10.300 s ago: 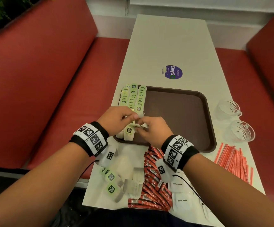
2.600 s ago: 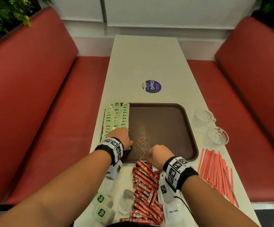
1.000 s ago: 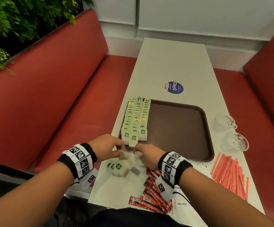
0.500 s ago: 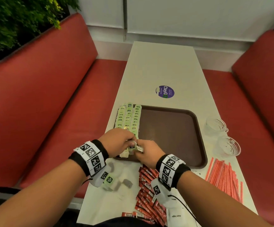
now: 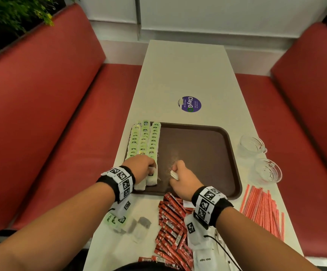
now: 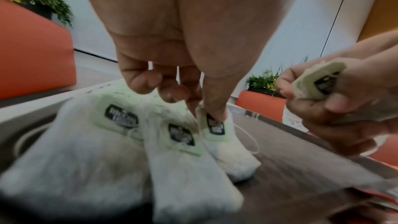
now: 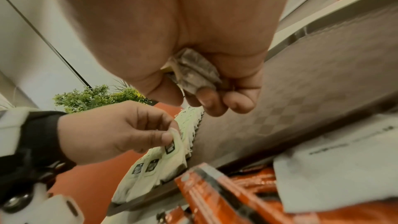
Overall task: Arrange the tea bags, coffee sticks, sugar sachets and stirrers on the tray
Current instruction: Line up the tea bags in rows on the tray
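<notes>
Three rows of green-tagged tea bags (image 5: 145, 137) lie along the left side of the brown tray (image 5: 207, 153). My left hand (image 5: 150, 167) pinches the tag of the nearest tea bag (image 6: 215, 125) in the right-hand row, which rests on the tray. My right hand (image 5: 175, 171) hovers over the tray's near middle, fingers curled round another tea bag (image 7: 193, 74). Loose tea bags (image 5: 127, 222), red coffee sticks (image 5: 170, 222) and white sugar sachets (image 5: 203, 257) lie on the table near me. The red stirrers (image 5: 262, 210) lie to the right.
Two glass cups (image 5: 252, 145) (image 5: 267, 171) stand right of the tray. A purple sticker (image 5: 189, 104) is on the white table beyond it. Red benches run along both sides, with plants behind the left one.
The hands were together at the near end of the tea bag rows. Now they are apart: the right has drawn off to the right with a tea bag, the left stays at the row.
</notes>
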